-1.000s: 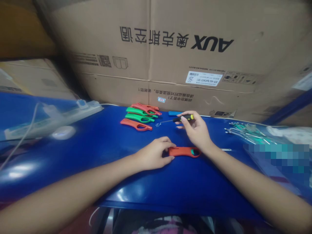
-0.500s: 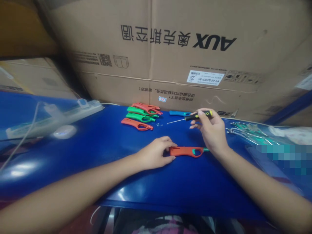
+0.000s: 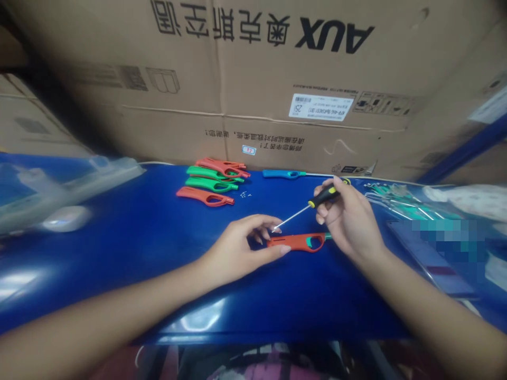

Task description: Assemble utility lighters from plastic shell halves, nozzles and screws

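Note:
An orange lighter body [image 3: 297, 242] with a green trigger lies flat on the blue table [image 3: 158, 253]. My left hand [image 3: 237, 248] pinches its left end between thumb and fingers. My right hand [image 3: 348, 221] grips a small screwdriver [image 3: 317, 201] with a black and yellow handle. Its thin shaft slants down to the left, and the tip sits at the lighter's left end, close to my left fingertips.
Several orange and green lighter bodies [image 3: 212, 182] lie in a row at the back, with tiny screws [image 3: 245, 195] beside them. A blue lighter [image 3: 283, 173] lies near a large cardboard box [image 3: 253, 79]. Metal rods and green parts [image 3: 400, 203] are at the right; a white power strip [image 3: 71, 182] is at the left.
My right hand carried the screwdriver from the back of the table down toward me, and its tip now points at the orange lighter. My left fingers opened slightly around the lighter's end. The camera tilted down.

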A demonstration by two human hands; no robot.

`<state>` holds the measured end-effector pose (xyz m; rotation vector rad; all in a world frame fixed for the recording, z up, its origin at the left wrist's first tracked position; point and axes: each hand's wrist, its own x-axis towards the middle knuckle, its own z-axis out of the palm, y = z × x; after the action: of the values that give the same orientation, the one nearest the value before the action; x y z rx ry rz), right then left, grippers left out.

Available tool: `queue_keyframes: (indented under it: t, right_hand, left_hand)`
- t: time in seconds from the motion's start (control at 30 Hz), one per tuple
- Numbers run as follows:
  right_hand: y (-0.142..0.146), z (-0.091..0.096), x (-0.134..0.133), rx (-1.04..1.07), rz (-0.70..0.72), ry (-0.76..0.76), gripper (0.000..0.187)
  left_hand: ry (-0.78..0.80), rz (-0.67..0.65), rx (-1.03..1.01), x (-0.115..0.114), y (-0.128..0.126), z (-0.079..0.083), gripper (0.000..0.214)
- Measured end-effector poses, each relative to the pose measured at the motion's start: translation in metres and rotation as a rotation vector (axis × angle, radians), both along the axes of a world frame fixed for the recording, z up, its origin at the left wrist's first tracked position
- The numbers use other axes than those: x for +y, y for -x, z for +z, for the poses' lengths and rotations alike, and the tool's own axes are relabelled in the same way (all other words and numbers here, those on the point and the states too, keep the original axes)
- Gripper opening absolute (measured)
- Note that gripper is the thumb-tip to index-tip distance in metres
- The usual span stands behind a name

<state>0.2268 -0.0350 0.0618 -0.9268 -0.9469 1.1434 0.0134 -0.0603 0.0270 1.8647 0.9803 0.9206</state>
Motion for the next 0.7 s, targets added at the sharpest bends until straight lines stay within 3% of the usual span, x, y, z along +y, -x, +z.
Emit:
queue_keyframes:
  t: [0.17,0.33,0.7]
  right_hand:
    - [-0.003,-0.001,0.000,-0.056,0.043,-0.026,0.025]
    - [-0.004,0.000,-0.001,-0.036,0.040,-0.007,0.025]
    - [-0.004,0.001,-0.001,-0.043,0.034,-0.018,0.019]
  left_hand:
    - [-0.002,0.017,-0.076,-0.005,-0.001,0.013,0.021]
    - [-0.066,0.024,-0.061,-0.002,0.000,0.015,0.009]
    - [-0.090,0.044,-0.025,-0.002,0.002,0.015,0.009]
